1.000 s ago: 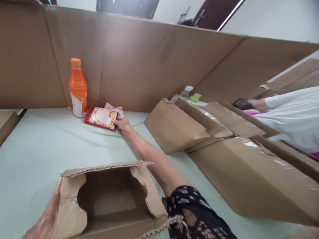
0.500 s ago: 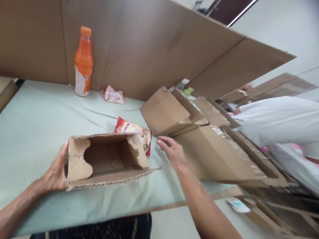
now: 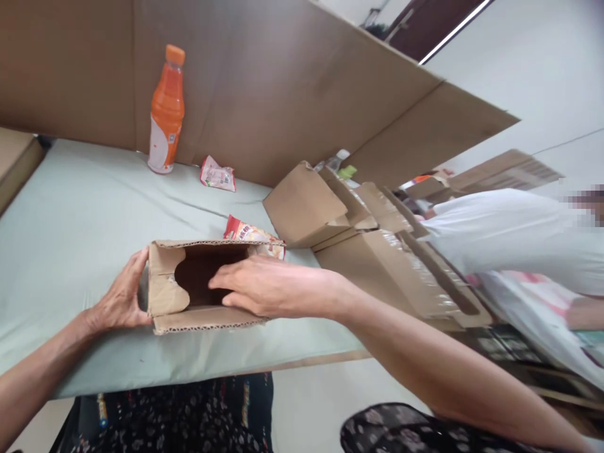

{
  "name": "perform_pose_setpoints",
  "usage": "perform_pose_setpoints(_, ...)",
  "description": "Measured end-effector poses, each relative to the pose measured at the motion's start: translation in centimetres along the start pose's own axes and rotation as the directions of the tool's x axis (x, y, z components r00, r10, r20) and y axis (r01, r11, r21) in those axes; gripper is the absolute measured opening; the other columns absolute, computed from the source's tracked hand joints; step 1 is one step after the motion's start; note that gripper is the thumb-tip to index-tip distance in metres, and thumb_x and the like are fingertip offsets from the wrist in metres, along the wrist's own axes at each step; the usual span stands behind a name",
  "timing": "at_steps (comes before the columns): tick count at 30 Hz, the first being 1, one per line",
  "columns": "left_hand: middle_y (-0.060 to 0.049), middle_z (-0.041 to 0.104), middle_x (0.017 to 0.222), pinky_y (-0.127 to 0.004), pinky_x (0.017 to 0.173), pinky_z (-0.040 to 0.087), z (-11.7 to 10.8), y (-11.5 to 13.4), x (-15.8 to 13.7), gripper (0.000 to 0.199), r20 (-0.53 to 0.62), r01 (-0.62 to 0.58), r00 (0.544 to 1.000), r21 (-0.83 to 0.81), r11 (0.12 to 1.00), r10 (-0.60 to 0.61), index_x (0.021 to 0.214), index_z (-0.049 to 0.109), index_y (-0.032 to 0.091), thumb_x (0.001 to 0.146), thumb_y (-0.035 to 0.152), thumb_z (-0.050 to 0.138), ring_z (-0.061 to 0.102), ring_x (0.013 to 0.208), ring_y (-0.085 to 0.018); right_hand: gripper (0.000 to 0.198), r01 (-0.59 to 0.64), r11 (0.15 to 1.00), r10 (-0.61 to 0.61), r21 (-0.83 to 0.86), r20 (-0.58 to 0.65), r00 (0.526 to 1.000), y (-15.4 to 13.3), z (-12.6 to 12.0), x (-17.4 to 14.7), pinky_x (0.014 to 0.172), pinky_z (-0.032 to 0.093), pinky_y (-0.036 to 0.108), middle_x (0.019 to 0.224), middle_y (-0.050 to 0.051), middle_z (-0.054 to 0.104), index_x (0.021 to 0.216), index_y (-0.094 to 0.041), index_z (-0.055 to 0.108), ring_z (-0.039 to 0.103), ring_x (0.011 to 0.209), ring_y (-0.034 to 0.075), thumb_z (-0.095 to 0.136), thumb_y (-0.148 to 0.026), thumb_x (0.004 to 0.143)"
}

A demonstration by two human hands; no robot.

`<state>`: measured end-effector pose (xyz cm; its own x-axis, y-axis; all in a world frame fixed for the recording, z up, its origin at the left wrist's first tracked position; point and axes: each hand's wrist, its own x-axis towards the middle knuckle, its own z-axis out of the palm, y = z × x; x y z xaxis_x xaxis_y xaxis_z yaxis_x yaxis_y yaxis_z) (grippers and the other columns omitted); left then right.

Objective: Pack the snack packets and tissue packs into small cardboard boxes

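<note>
A small open cardboard box lies on the pale green table cover, its opening facing me. My left hand grips the box's left side, thumb and fingers around the edge. My right hand reaches over the box's right end, its fingers stretched into the opening with nothing visible in them. Behind the box, a red and cream snack packet is partly covered by the box and my right hand. Farther back lies a smaller pink-and-white packet, near an upright bottle of orange drink.
A tall cardboard panel stands along the table's back. Larger cardboard boxes are at the right, with a clear plastic bottle behind them. A person in a white top is beyond. Another box sits at the left edge.
My right hand has moved left from beside the snack packet into the box's opening. My left hand stays on the box's left side. The camera view has shifted slightly.
</note>
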<state>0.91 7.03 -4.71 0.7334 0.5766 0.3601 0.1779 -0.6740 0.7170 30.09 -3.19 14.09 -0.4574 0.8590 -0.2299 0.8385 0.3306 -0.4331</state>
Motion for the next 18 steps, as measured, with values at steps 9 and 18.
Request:
perform_pose_setpoints(9,-0.019,0.031,0.172,-0.071,0.126,0.039,-0.1,-0.7,0.2,0.13,-0.034,-0.037,0.999,-0.068,0.997,0.034,0.172,-0.004,0.035,0.078,0.05,0.085,0.038,0.155,-0.051,0.031,-0.396,0.901,0.319,-0.179,-0.347,0.882,4.7,1.0,-4.8,0.096,0.059,0.047,0.134,0.008,0.076,0.115,-0.031,0.078,0.072,0.121,0.033,0.063,-0.027,0.089)
perform_pose_setpoints(18,-0.024,0.026,0.173,-0.066,0.128,0.037,-1.7,-0.3,2.1,0.132,0.0,0.04,0.999,-0.047,0.998,-0.04,0.169,0.01,0.019,0.074,0.075,0.084,0.04,0.153,-0.048,0.027,-0.337,0.888,0.457,0.314,-0.52,0.722,6.4,4.0,-4.7,0.091,0.059,0.043,0.112,0.005,0.078,0.112,-0.023,0.078,0.073,0.088,0.025,0.074,-0.024,0.085)
